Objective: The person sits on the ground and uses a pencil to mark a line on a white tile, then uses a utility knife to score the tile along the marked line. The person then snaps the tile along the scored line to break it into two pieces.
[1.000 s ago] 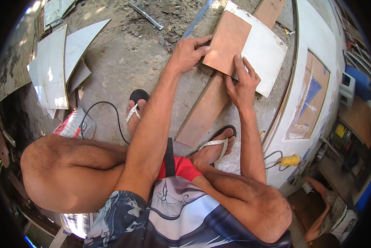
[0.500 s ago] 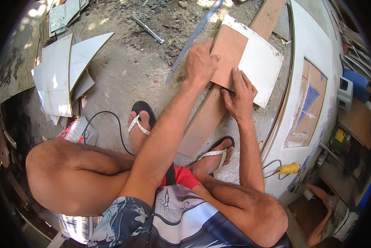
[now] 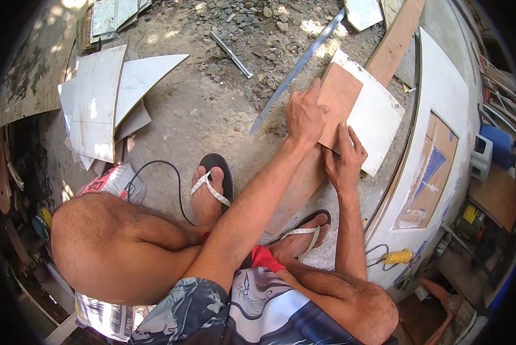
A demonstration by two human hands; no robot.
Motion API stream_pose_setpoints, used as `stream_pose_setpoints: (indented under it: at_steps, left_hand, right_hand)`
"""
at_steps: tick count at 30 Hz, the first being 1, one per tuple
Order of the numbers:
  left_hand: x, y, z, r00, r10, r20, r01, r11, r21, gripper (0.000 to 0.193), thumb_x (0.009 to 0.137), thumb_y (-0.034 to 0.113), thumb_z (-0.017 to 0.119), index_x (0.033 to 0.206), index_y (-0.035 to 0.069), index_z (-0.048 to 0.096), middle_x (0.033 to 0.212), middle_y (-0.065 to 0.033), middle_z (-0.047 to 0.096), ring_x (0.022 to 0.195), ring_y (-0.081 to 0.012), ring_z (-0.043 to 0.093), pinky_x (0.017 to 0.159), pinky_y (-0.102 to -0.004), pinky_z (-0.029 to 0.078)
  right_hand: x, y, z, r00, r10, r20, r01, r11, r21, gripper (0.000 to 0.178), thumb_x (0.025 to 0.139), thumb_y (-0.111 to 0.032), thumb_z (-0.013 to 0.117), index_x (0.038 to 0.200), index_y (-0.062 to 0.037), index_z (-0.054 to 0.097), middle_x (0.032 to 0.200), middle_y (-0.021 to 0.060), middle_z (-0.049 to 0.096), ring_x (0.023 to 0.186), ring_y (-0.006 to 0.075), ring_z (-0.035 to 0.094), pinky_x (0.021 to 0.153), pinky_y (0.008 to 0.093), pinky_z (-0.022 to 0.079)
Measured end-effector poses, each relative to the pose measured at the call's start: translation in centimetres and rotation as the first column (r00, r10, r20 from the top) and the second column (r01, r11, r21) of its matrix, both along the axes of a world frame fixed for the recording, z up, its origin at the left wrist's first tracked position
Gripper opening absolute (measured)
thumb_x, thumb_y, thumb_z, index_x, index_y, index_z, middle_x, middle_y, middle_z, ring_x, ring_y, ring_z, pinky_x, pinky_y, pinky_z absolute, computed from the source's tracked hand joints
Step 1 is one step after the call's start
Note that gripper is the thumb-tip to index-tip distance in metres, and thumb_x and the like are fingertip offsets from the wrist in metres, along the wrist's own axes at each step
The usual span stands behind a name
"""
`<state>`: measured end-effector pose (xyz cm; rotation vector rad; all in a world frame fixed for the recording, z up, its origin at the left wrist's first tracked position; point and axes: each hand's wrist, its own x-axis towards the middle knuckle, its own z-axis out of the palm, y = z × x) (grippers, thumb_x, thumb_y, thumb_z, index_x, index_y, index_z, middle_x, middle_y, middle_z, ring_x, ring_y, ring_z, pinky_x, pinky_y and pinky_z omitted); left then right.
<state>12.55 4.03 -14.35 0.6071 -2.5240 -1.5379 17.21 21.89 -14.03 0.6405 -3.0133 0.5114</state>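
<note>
Left hand (image 3: 306, 118): fingers curled in at the left edge of a small brown board (image 3: 343, 99); can't tell if it actually grips the board or something hidden in the palm. Right hand (image 3: 346, 155): fingers laid on the board's near right part, thumb down by its near edge; can't tell if it's pinched or only pressed. Brown board lies on the left part of a white panel (image 3: 380, 123), tilted on the diagonal. Under that, a long wooden plank (image 3: 397, 40) runs from upper right down toward the feet. Left of the hands, a blue-grey metal strip (image 3: 297, 73) on the ground, and a shorter metal bar (image 3: 231, 54) near loose gravel (image 3: 249, 29). Sandals (image 3: 227, 175) on both feet, on concrete floor (image 3: 172, 123). Black cable (image 3: 180, 187) loops beside the left foot. Far left: pile of white offcuts (image 3: 100, 106). Right side: white door-like panel (image 3: 442, 75), yellow corded item (image 3: 397, 257) by its near end, white stool (image 3: 480, 152) beyond. Co-worker's arm (image 3: 436, 288) at lower right.
</note>
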Motion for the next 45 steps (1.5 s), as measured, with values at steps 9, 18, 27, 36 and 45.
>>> stream_pose_setpoints:
  at_steps: [9, 18, 27, 36, 45]
  left_hand:
    - [-0.9, -1.6, -1.7, 0.999, -0.045, 0.028, 0.041, 0.992, 0.118, 0.079, 0.08, 0.016, 0.089, 0.148, -0.009, 0.058, 0.129, -0.0256, 0.075, 0.114, -0.0334, 0.076, 0.099, -0.0419, 0.059]
    - [-1.7, -3.1, -0.9, 0.967, -0.215, 0.136, 0.166, 0.938, 0.304, 0.075, 0.083, 0.019, 0.089, 0.151, 0.003, 0.061, 0.118, -0.0184, 0.08, 0.098, -0.0224, 0.08, 0.087, -0.0351, 0.063]
    - [-1.2, -3.2, -1.0, 0.97, -0.209, 0.123, 0.168, 0.946, 0.278, 0.064, 0.083, 0.017, 0.086, 0.144, 0.006, 0.069, 0.113, -0.019, 0.081, 0.095, -0.0255, 0.079, 0.085, -0.0374, 0.061]
    - [-2.2, -3.4, -1.6, 0.959, -0.211, 0.19, 0.168, 0.961, 0.221, 0.091, 0.085, 0.019, 0.087, 0.16, -0.009, 0.044, 0.119, -0.0246, 0.079, 0.098, -0.0234, 0.079, 0.086, -0.0359, 0.062]
    - [-6.1, 0.9, 1.8, 0.903, 0.009, 0.429, 0.081, 0.978, -0.192, 0.101, 0.098, 0.083, 0.048, 0.137, -0.008, 0.066, 0.131, -0.0344, 0.07, 0.128, -0.0485, 0.066, 0.11, -0.0559, 0.049]
  right_hand:
    - [0.2, 0.0, -0.1, 0.999, -0.016, 0.031, 0.017, 1.0, -0.015, 0.08, 0.087, -0.014, 0.081, 0.161, -0.0095, 0.051, 0.158, 0.0095, 0.061, 0.149, 0.0292, 0.051, 0.119, 0.0469, 0.03]
    - [0.1, 0.5, 0.1, 0.999, -0.008, 0.032, 0.009, 1.0, -0.023, 0.08, 0.089, -0.013, 0.076, 0.164, -0.0122, 0.047, 0.16, 0.0094, 0.058, 0.15, 0.0286, 0.049, 0.119, 0.048, 0.03]
    - [0.4, 0.4, -0.4, 1.0, -0.01, 0.029, 0.011, 1.0, -0.027, 0.082, 0.089, -0.016, 0.076, 0.165, -0.0143, 0.045, 0.161, 0.0101, 0.057, 0.151, 0.0298, 0.048, 0.12, 0.049, 0.029]
    - [-0.7, 6.0, 0.4, 0.955, -0.286, -0.074, 0.268, 0.945, -0.185, 0.073, 0.094, -0.027, 0.075, 0.159, -0.0033, 0.05, 0.157, 0.0202, 0.057, 0.15, 0.0356, 0.046, 0.122, 0.0545, 0.027]
    - [-1.8, 13.0, -1.5, 0.772, -0.635, -0.03, 0.608, 0.751, -0.256, 0.064, 0.097, -0.025, 0.072, 0.151, 0.0056, 0.054, 0.143, 0.0282, 0.062, 0.135, 0.0447, 0.053, 0.114, 0.0579, 0.04]
